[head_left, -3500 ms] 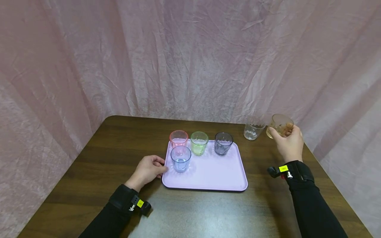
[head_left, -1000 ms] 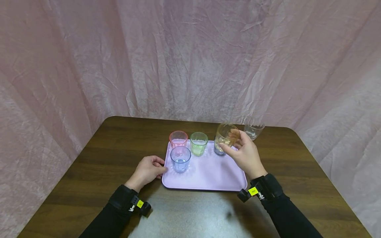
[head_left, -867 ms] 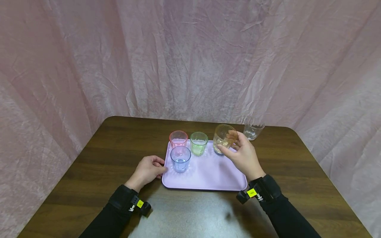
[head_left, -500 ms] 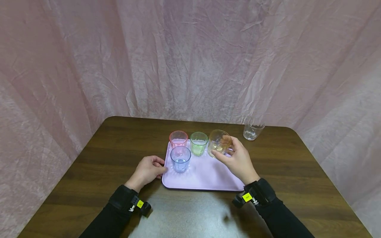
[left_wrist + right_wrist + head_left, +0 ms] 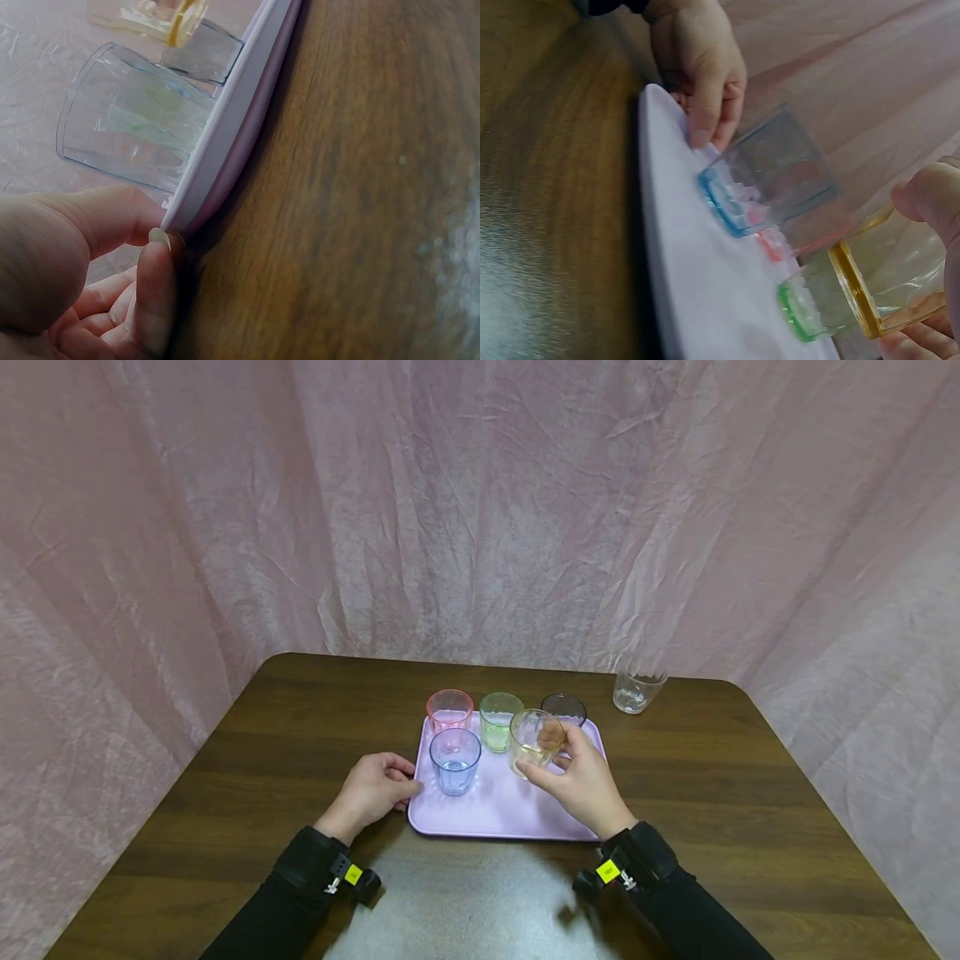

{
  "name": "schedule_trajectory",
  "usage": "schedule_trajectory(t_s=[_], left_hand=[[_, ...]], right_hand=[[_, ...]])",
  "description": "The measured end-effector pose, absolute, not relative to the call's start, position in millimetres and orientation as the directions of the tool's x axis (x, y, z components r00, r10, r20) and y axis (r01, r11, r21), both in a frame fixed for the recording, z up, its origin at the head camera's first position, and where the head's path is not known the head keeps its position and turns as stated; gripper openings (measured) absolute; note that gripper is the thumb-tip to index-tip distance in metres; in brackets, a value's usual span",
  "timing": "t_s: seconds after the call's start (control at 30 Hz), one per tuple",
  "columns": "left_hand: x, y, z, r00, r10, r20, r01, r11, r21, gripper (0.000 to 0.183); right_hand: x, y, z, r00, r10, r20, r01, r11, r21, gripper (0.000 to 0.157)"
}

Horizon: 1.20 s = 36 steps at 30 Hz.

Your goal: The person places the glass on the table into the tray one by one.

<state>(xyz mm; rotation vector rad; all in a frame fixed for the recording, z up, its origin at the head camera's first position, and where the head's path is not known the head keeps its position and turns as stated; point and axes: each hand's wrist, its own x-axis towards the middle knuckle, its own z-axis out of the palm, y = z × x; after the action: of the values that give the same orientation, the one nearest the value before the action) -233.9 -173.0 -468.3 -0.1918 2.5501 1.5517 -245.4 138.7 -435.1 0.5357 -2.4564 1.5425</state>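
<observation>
My right hand [image 5: 581, 781] grips an amber-tinted drinking glass [image 5: 889, 277], thumb on one side and fingers on the other. The glass hangs above the lilac tray [image 5: 517, 814], and its base is off the surface in the right wrist view. At the tray's left rim, my left hand [image 5: 375, 789] pinches the edge between thumb and finger [image 5: 154, 277]. A blue glass [image 5: 455, 764] stands on the tray near that hand. Behind it are a red glass [image 5: 450, 714] and a green glass [image 5: 495, 735]. The dark grey glass [image 5: 564, 707] is partly hidden by my right hand.
A clear glass [image 5: 633, 693] stands on the brown wooden table [image 5: 300, 710], off the tray near the back right edge. Pink cloth [image 5: 480, 527] hangs behind the table and at its sides.
My right hand has carried the amber glass from the table's far right leftward, over the tray, lately passing in front of the grey glass and nearer to me. My left hand stays at the rim.
</observation>
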Motion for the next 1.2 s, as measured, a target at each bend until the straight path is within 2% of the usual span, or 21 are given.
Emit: schedule_trajectory(t_s=[0.57,1.2], left_hand=[[-233,-174,-468,-0.981,-0.026,-0.191,-0.182,0.451,0.874,0.026],[-235,-174,-468,-0.978,-0.028,-0.204,-0.195,0.454,0.869,0.024]], right_hand=[[-240,127,-460,-0.937,-0.214,0.274,-0.343,0.435,-0.833,0.065],[-239,125,-466,-0.950,-0.207,0.235,-0.306,0.453,-0.838,0.070]])
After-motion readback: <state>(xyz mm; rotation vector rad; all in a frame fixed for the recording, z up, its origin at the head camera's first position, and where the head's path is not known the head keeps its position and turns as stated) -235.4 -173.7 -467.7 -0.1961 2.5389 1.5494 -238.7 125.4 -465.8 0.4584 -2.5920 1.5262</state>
